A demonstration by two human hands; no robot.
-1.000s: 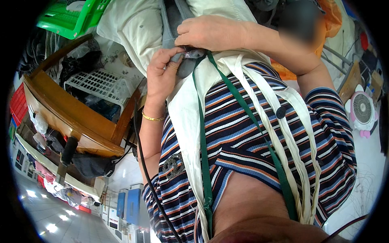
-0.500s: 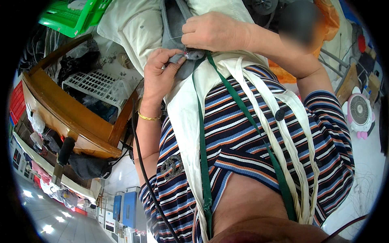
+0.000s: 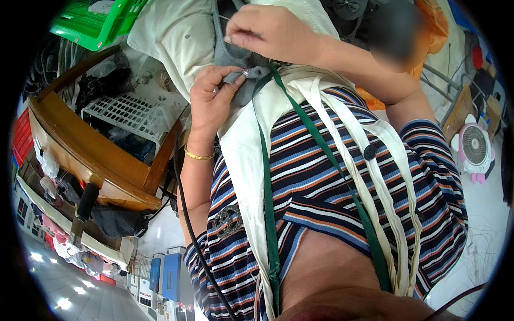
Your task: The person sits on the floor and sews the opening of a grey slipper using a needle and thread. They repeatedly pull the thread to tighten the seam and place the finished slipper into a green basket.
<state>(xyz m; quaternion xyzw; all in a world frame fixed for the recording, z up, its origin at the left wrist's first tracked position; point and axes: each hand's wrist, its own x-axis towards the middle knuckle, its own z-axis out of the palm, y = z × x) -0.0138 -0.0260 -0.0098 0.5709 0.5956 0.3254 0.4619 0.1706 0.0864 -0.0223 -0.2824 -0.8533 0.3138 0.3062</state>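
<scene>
On my lap lies a grey cloth piece (image 3: 227, 55) with a raised, rounded edge, over a cream apron (image 3: 166, 40). My left hand (image 3: 210, 96) pinches a folded part of it between thumb and fingers, beside a small shiny pinkish ornament (image 3: 245, 72). Above and to the right, my right hand (image 3: 273, 33) is closed with its fingertips together, apart from the ornament. A thin pale needle (image 3: 223, 17) sticks out from its fingers. Any thread on it is too fine to make out.
To the left stands a curved wooden frame (image 3: 96, 139) around a white plastic basket (image 3: 126, 115). A green crate (image 3: 99, 24) is at the upper left. A small fan (image 3: 475, 142) stands at the right. A black cable (image 3: 184, 208) runs beside my left arm.
My right hand has moved up and left, away from the ornament, and its wrist has turned. The left hand keeps its pinch on the cloth almost unmoved.
</scene>
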